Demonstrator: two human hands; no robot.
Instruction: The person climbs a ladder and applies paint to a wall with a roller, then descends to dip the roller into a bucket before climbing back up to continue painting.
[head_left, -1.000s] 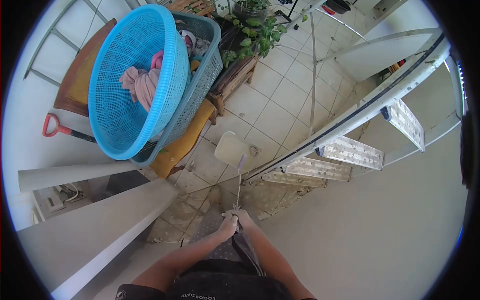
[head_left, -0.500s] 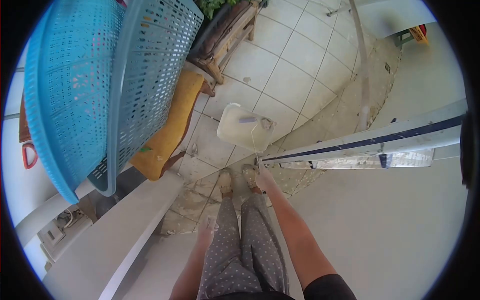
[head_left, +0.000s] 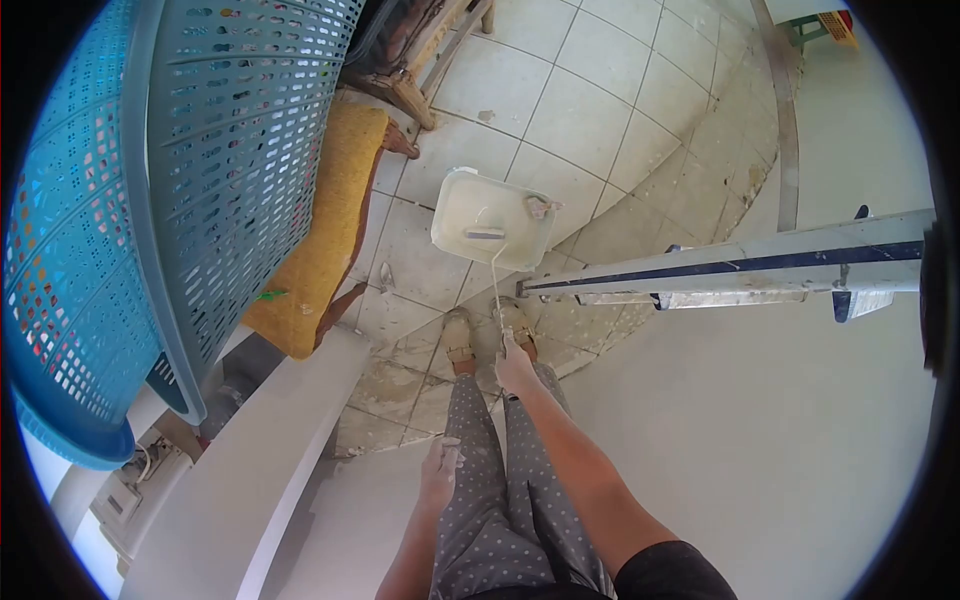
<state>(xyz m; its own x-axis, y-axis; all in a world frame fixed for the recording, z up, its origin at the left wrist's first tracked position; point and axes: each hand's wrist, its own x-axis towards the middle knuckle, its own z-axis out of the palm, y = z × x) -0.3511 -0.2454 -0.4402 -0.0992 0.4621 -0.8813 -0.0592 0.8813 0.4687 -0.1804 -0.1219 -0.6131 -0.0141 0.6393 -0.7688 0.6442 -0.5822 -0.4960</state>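
My right hand (head_left: 515, 368) is closed around the handle of a small paint roller (head_left: 486, 235). Its thin wire frame runs forward from my fist, and the roller head lies in a white tub (head_left: 443, 215) of pale paint on the floor. A small paint-smeared piece (head_left: 541, 206) sits at the tub's right side. Beside my left thigh hangs my left hand (head_left: 438, 472), whitish smears on its loosely bent fingers, with nothing visible in it. My shoes stand just short of the tub.
Large blue plastic baskets (head_left: 240, 150) lean at the left, over a bench with a yellow cover (head_left: 335, 200). A white ladder-like frame with a dark stripe (head_left: 740, 262) juts in from the right. A wooden chair (head_left: 405, 95) stands beyond, and a low white ledge (head_left: 260, 450) is at the left.
The roller head has moved toward the tub's near side, and my right hand has come back toward my legs. My left hand stays by my thigh. The view has shifted slightly.
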